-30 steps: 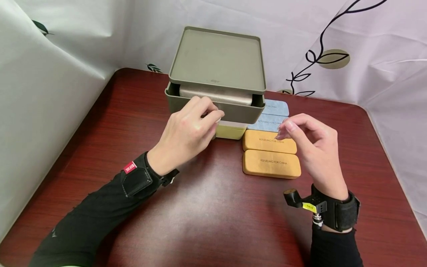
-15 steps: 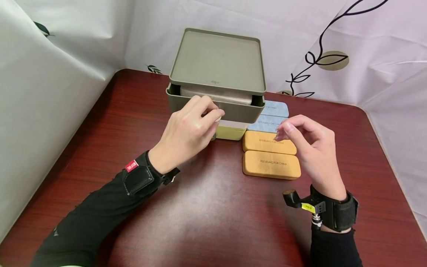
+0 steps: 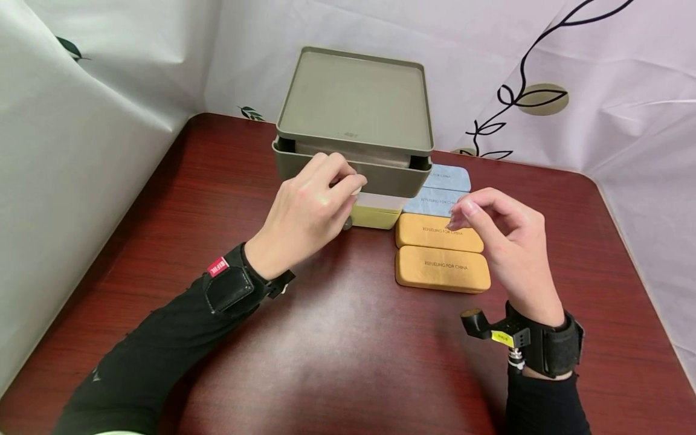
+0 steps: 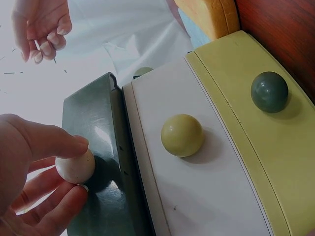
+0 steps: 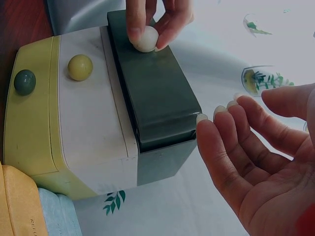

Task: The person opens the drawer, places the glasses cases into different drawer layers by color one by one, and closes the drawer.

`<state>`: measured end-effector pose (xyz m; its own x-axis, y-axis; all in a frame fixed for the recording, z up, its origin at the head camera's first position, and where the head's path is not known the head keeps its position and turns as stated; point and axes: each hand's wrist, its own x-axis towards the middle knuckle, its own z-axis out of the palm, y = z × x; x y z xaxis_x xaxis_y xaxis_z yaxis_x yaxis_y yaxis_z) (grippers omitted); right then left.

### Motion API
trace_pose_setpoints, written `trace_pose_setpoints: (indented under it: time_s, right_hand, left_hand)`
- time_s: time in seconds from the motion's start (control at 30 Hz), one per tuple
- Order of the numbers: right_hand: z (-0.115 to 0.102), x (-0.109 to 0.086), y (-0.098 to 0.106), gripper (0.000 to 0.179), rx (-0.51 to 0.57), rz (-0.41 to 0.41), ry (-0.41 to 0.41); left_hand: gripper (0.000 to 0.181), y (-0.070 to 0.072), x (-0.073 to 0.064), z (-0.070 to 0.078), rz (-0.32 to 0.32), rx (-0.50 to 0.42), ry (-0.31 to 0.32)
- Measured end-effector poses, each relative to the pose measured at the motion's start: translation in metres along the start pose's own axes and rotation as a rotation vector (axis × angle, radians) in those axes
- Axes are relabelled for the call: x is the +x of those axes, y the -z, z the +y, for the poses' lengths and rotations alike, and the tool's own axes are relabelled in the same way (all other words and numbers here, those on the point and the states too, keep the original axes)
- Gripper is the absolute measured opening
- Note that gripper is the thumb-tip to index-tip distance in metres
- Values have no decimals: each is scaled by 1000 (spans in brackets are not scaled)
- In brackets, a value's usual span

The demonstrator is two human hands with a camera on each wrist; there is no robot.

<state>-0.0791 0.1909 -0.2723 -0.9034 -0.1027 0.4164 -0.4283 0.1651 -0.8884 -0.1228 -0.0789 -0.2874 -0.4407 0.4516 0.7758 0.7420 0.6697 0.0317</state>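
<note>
A small desktop drawer chest (image 3: 356, 99) with a grey-green top tray stands at the back middle of the table. Its grey-green top drawer (image 3: 388, 181) is partly out. My left hand (image 3: 307, 211) pinches that drawer's white round knob (image 4: 75, 168) between thumb and fingers. Inside the drawer lies a pale silvery item (image 3: 353, 152), mostly hidden under the top. Below are a white drawer (image 4: 157, 108) with a yellow-green knob (image 4: 182, 135) and a yellow-green drawer (image 4: 224, 59) with a dark green knob (image 4: 269, 92). My right hand (image 3: 511, 241) hovers right of the chest, fingers loosely bent, holding nothing.
Two orange cases (image 3: 443, 267) lie side by side right of the chest, lettered "REFUELING FOR CHINA". Behind them are two light blue cases (image 3: 448, 177). White patterned cloth (image 3: 614, 84) hangs behind the dark red table (image 3: 326, 362).
The top drawer has slid a little way in toward the chest, with my left hand staying on its knob. Less of the silvery item shows. My right hand has barely shifted.
</note>
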Motion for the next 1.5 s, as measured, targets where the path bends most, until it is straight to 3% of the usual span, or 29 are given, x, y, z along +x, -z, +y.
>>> trace_pose_setpoints:
  time_s: [1.17, 1.5]
  right_hand:
    - [0, 1, -2, 12, 9, -30, 1]
    - [1, 1, -1, 11, -31, -31, -4]
  left_hand:
    - [23, -5, 5, -8, 0, -13, 24]
    - [21, -6, 6, -9, -4, -13, 34]
